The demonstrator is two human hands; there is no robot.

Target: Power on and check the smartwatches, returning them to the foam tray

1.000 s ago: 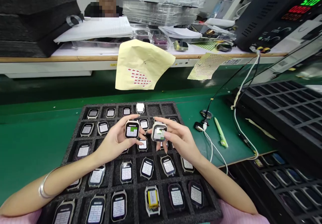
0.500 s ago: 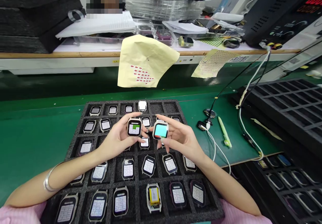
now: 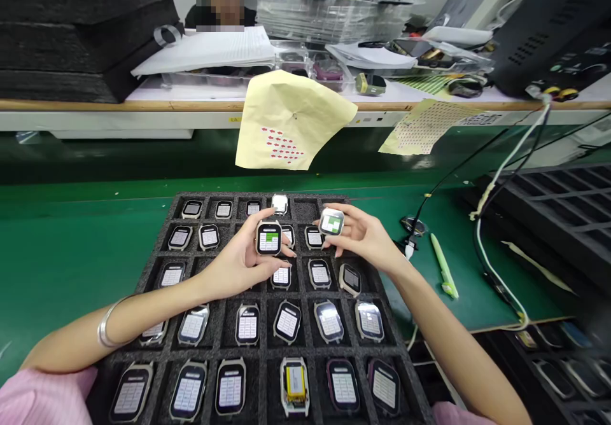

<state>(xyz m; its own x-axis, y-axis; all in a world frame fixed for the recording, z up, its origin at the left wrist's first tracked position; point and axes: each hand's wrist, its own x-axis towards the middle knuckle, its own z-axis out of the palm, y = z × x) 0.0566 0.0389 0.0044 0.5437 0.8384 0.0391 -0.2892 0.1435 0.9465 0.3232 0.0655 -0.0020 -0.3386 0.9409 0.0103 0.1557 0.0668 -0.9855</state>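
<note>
Above the middle of a black foam tray, my left hand is closed on a smartwatch without a strap, its screen lit with a white grid and some green cells. To its right, my right hand pinches a second smartwatch by its edges, tilted, its screen showing white and green. Several watches like these lie face up in the tray's compartments, most with lit grid screens. One watch body in the front row lies with its yellow battery exposed.
A green pen-like tool and cables lie right of the tray. More black trays are stacked at the right. A shelf edge with hanging yellow paper crosses the back. A person is behind it.
My right hand has moved right and farther up the tray with its watch, whose screen went from cyan and red to white and green. My left hand still holds its watch.
</note>
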